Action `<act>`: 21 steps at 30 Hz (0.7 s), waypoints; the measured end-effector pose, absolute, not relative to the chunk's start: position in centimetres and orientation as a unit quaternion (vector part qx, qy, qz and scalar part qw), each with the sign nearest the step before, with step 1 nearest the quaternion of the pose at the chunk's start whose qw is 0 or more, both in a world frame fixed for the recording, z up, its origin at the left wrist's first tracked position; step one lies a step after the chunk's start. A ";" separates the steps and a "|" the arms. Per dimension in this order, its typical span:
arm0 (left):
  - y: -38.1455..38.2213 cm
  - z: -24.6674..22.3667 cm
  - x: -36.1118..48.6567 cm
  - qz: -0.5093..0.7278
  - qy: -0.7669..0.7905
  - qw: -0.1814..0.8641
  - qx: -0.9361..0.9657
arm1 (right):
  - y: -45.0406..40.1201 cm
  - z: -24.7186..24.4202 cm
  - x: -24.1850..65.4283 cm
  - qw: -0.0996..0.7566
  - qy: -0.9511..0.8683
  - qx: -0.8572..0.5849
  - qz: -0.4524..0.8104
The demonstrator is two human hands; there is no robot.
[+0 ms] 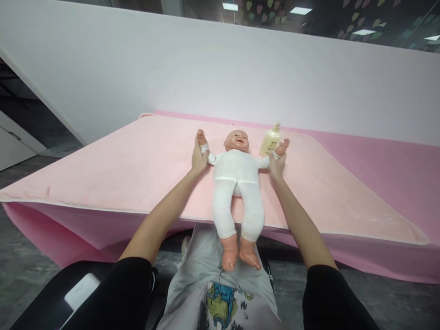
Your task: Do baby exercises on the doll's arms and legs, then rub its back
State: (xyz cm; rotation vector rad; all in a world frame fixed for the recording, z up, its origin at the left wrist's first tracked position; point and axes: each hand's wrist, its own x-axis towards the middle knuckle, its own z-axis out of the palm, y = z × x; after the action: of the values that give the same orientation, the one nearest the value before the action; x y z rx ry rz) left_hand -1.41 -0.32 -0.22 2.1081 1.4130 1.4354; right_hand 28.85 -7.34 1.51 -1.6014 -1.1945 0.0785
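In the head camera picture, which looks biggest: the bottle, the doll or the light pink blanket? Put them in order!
Largest to smallest, as they look there:
light pink blanket
doll
bottle

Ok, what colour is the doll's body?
The doll's body is white, as the head view, the only one here, shows.

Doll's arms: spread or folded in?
Spread: the left hand and right hand hold the arms of the doll out to either side.
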 end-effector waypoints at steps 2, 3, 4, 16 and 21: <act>-1.5 0.4 -0.8 0.441 0.480 0.081 0.754 | -8.3 2.0 27.6 0.481 -0.545 -0.687 0.014; -2.0 0.7 -0.3 0.421 0.475 0.071 0.769 | -8.7 2.2 27.0 0.434 -0.582 -0.687 -0.002; -2.5 0.8 0.1 0.402 0.461 0.059 0.789 | -9.0 2.3 26.5 0.388 -0.618 -0.684 -0.020; -2.5 0.8 0.6 0.396 0.415 0.060 0.817 | -9.7 2.7 25.8 0.336 -0.668 -0.663 -0.035; -2.0 0.7 0.3 0.396 0.407 0.056 0.821 | -9.9 3.2 26.3 0.364 -0.675 -0.642 0.004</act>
State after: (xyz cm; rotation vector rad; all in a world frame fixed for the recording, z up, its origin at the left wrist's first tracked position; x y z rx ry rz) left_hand 0.30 -2.03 0.74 2.4913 1.2347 1.2020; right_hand 26.29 -9.92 3.15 -1.6507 -1.7373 0.0105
